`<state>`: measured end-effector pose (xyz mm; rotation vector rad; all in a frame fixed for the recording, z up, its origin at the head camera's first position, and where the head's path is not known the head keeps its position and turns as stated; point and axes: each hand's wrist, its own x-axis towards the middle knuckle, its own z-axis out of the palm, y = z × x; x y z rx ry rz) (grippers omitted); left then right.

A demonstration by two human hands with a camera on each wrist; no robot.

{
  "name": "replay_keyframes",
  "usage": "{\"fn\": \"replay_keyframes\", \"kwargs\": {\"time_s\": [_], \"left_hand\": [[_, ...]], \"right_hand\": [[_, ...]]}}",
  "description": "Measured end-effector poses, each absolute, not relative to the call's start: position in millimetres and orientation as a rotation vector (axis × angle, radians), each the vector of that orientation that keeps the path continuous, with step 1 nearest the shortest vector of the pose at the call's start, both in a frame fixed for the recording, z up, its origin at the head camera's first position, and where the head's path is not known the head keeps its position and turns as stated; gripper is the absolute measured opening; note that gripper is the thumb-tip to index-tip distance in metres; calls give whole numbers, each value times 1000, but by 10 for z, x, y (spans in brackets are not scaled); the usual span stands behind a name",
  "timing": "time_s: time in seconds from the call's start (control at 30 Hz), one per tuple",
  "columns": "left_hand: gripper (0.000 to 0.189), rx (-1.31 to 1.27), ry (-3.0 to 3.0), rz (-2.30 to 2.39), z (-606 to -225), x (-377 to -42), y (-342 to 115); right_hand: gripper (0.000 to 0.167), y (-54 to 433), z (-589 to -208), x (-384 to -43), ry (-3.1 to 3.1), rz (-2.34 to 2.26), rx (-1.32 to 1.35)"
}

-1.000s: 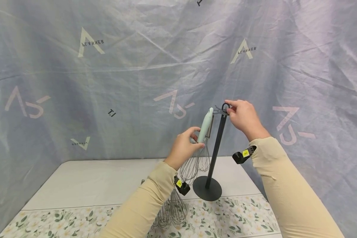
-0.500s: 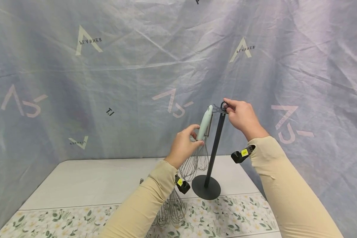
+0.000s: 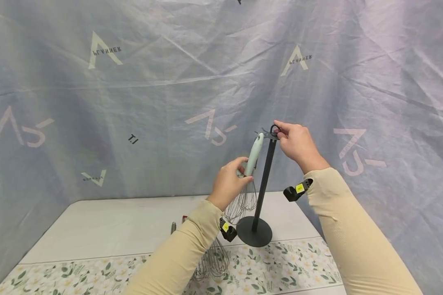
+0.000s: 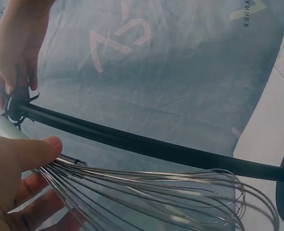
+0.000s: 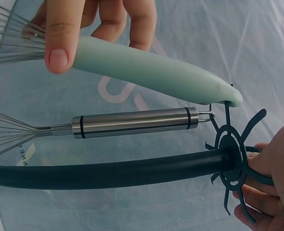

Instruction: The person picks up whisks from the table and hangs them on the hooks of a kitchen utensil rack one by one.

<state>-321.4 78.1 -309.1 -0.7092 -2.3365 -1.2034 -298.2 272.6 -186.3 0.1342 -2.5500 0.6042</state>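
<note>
My left hand [image 3: 227, 182] pinches a whisk with a mint-green handle [image 3: 255, 153] between thumb and fingers, low on the handle where the wires [image 4: 180, 192] begin. The whisk hangs wires down, slightly tilted. In the right wrist view, a hook of the black utensil stand [image 5: 231, 159] meets the hole at the handle's tip. A steel-handled whisk [image 5: 137, 122] hangs by its loop from a neighbouring hook, mostly hidden behind the green one in the head view. My right hand [image 3: 297, 143] pinches the ring on top of the stand.
The stand's round black base [image 3: 254, 232] rests on the white table [image 3: 133, 221]. More wire whisks [image 3: 214, 262] lie on the floral strip [image 3: 85, 274], partly under my left forearm. A steel handle end [image 3: 173, 226] and a small red piece [image 3: 184, 218] show beside it. A printed curtain [image 3: 151, 102] hangs behind.
The green handle's tip has come closer to the stand's top and now overlaps a hook. The steel whisk's handle has slipped behind it in the head view. My right hand keeps its pinch on the ring.
</note>
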Motion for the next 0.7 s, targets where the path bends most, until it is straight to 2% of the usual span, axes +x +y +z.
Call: {"fn": "replay_keyframes", "kwargs": {"time_s": [0.43,0.7], "left_hand": [[27,-695,-2396,-1314,-3426,-3247,833],[45,-704,-2465,-1324,-3678,-3280,825]], "right_hand": [[50,2689,-1873,-2991,-2561,625,132],[49,2721,-1861,-2974,-2540,636,145]]}}
